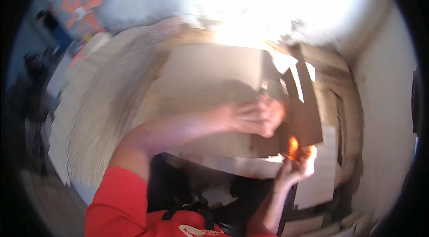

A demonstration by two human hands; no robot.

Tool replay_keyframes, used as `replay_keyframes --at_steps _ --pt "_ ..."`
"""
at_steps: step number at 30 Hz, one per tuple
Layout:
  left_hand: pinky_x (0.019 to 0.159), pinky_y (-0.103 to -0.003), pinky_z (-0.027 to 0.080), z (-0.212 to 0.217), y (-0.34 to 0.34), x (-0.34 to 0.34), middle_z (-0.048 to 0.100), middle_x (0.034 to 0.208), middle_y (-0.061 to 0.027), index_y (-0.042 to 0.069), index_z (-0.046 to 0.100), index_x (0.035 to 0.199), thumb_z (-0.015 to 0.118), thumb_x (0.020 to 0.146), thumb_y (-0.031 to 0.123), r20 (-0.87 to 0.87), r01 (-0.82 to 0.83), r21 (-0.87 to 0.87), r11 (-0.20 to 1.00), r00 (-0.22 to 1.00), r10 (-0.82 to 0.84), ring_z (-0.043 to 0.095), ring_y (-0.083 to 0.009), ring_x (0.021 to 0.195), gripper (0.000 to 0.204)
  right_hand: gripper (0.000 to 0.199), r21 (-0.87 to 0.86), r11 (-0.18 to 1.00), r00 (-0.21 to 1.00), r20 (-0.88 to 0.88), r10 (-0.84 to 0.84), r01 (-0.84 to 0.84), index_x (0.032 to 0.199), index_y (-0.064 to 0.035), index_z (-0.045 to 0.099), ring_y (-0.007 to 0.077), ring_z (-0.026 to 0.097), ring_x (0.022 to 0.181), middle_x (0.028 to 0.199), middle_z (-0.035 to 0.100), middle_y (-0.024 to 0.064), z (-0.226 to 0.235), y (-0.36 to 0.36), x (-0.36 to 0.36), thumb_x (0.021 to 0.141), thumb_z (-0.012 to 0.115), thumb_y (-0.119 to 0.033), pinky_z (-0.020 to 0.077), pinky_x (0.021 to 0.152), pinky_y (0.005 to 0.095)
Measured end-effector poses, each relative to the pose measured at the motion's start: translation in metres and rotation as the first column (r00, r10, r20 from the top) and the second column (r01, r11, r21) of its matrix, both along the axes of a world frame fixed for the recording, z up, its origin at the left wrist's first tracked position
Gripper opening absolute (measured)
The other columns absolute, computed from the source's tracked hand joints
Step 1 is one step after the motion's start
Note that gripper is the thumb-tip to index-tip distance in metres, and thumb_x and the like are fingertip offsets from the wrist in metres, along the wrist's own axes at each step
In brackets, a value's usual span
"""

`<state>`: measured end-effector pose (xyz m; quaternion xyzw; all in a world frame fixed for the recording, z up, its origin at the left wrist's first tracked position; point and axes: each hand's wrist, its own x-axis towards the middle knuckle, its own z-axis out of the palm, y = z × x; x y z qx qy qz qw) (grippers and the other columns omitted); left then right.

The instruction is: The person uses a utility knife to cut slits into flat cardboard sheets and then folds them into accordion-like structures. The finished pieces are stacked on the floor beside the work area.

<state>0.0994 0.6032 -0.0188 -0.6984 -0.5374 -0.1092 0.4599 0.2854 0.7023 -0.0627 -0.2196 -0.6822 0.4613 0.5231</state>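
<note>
My left hand [257, 114] reaches across from the left, fingers curled closed over a dark brown cardboard piece [304, 116]. Something small and pale shows just beyond its knuckles, but motion blur hides what it is. Lower right, my right hand [298, 167] pinches the near edge of that cardboard between thumb and fingers, with bright sunlight on the fingertips. The cardboard has folded flaps and a slot where light comes through. Under and left of it lies a large light brown cardboard sheet [210, 67].
At the left spreads a heap of pale, finely lined material [103, 116]. An orange-bladed fan [81, 11] stands far left. More brown cardboard [339, 85] and a white panel [318, 170] are at the right, beside a pale wall [389, 103]. Strong light glares at the back.
</note>
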Motion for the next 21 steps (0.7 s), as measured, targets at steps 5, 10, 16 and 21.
replay_keyframes --at_steps 5,10,16,21 --pt "0.09 -0.037 0.052 0.011 -0.036 0.028 0.055 0.093 -0.0126 -0.002 0.054 0.084 0.059 0.082 0.006 -0.602 -0.183 0.178 0.967 0.757 0.254 0.06 -0.0232 0.093 0.009 0.031 -0.126 0.99 0.987 -0.156 0.041 -0.061 0.115 0.0077 0.058 0.0222 0.061 0.095 0.107 0.062 0.0145 0.022 -0.003 -0.012 0.096 0.05 -0.017 0.0534 0.084 0.0328" --pt "0.056 -0.034 0.047 0.02 -0.033 0.089 0.06 0.092 -0.0125 0.002 0.055 0.083 0.061 0.082 0.021 0.337 -0.041 -0.477 0.878 0.914 0.226 0.058 -0.0222 0.077 0.021 0.026 0.011 0.999 0.997 0.067 -0.04 0.039 0.108 0.0075 0.063 0.0202 0.064 0.088 0.102 0.066 0.0149 0.027 0.003 -0.012 0.085 0.05 0.009 0.0567 0.076 0.0295" --pt "0.052 -0.037 0.046 0.032 -0.029 -0.007 0.059 0.07 -0.0115 0.001 0.064 0.088 0.076 0.075 0.029 0.84 0.116 0.08 0.99 0.527 -0.13 0.06 -0.0258 0.063 0.034 0.025 0.085 0.996 0.999 -0.011 -0.037 0.038 0.106 0.0072 0.063 0.014 0.06 0.076 0.092 0.065 0.0123 0.031 0.004 -0.011 0.084 0.053 0.015 0.0523 0.063 0.0255" --pt "0.074 -0.043 0.053 -0.038 -0.017 -0.162 0.064 0.089 -0.0186 -0.003 0.061 0.099 0.072 0.081 0.036 0.746 -0.374 -0.303 0.876 0.479 0.462 0.065 -0.0342 0.084 0.044 0.041 0.256 0.941 0.957 0.128 -0.259 0.221 0.09 0.0016 0.065 0.0083 0.054 0.047 0.06 0.06 0.0044 0.01 0.009 -0.007 0.086 0.072 -0.038 0.0423 0.046 0.0213"
